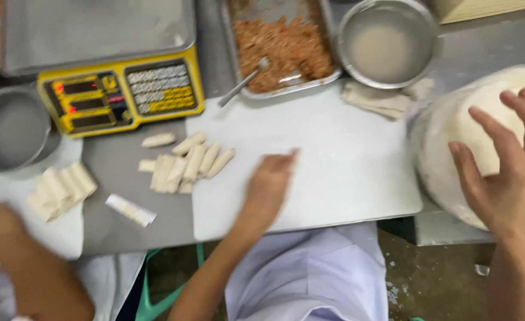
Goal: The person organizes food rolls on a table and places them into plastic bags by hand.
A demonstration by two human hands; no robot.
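Head view, right hand (512,160) spread over pale round wrapper stack (452,131), edges blurred

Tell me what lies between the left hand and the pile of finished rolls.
In the head view, only bare white cutting board lies between the left hand and the pile of rolls; nothing else sits there.

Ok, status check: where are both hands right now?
Left hand flat on white cutting board, empty. Right hand open over wrapper stack. Finished rolls beside board. Co-worker's arm far left, clear.
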